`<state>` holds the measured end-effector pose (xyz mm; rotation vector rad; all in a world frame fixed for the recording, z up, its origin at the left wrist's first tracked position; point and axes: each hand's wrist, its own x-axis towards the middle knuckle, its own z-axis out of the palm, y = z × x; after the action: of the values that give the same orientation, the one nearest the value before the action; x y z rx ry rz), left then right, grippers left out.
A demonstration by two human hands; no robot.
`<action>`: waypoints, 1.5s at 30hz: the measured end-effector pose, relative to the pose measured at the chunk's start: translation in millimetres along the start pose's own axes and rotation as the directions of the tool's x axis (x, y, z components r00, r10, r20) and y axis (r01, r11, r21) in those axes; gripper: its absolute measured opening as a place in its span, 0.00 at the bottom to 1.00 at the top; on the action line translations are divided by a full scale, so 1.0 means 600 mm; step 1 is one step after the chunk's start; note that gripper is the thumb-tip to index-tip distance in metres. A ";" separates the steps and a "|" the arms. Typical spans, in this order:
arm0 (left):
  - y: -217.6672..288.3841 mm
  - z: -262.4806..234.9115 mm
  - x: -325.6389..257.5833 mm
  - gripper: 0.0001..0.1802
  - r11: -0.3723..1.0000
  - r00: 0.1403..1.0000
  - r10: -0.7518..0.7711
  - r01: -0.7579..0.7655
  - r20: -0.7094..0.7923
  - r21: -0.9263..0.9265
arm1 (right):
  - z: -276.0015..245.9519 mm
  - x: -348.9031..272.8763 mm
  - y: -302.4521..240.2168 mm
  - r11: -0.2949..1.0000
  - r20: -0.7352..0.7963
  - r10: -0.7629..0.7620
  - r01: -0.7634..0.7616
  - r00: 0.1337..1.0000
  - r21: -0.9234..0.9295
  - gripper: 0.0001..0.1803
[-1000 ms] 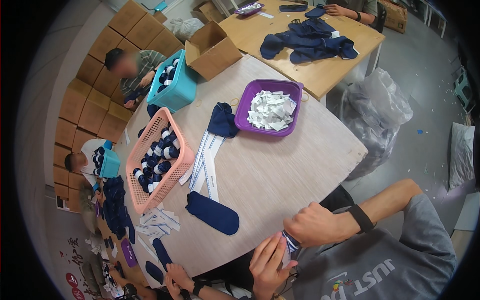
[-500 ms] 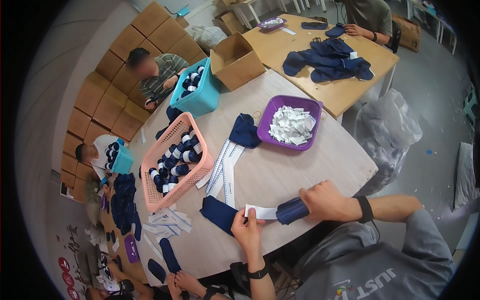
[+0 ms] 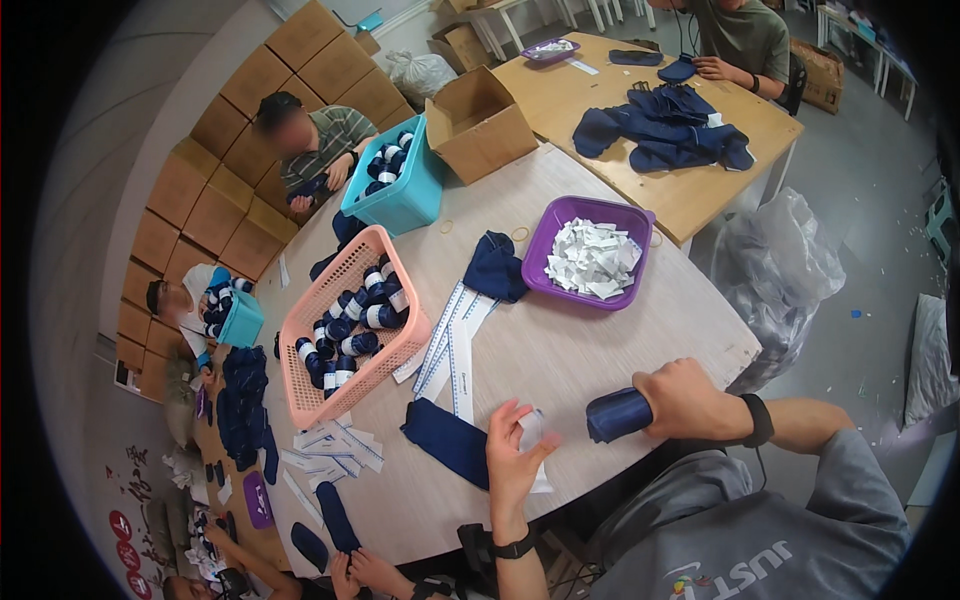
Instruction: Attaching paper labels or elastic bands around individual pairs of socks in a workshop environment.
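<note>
At a crowded counter (image 3: 560, 350), a worker's right hand (image 3: 690, 400) is clenched around a rolled navy sock bundle (image 3: 618, 414), held just above the near edge. The left hand (image 3: 512, 455) is raised palm-in, its fingers loosely curled about a small white paper label (image 3: 533, 430), close beside the roll. The bundle looks soft and light, likely to squash or unroll unless gripped around its middle; the thin label seems liable to crease, best pinched at an end. Both forearms come in from below, the right wrist wearing a dark band. A flat navy sock (image 3: 445, 440) lies by the left hand, with white paper strips (image 3: 455, 340), a pink basket (image 3: 300, 390) of rolled socks and a purple tray (image 3: 560, 215) of labels beyond.
</note>
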<state>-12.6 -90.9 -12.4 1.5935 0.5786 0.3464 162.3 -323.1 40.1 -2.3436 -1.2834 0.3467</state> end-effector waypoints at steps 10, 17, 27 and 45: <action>0.026 0.022 0.004 0.53 0.841 0.900 0.403 -0.294 -0.164 0.453 | -0.010 -0.016 -0.013 0.999 0.014 -0.037 0.037 0.999 -0.004 0.14; 0.101 0.074 -0.089 0.44 0.969 0.970 0.243 -0.242 -0.005 -0.045 | -0.002 -0.034 -0.040 0.952 -0.095 -0.304 0.298 0.948 -0.076 0.12; 0.102 0.065 -0.131 0.21 0.947 0.931 0.297 -0.316 0.212 0.059 | -0.135 -0.034 -0.059 0.787 0.219 -0.422 0.235 0.880 0.570 0.34; 0.108 0.073 -0.160 0.29 0.799 0.798 0.505 -0.577 0.328 0.172 | -0.032 0.043 -0.045 0.722 0.775 -0.615 -0.294 0.143 0.627 0.33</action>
<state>-57.8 -182.6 57.6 2.0217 -0.0717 0.4873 164.2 -293.5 70.0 -1.0034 -1.4564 2.1863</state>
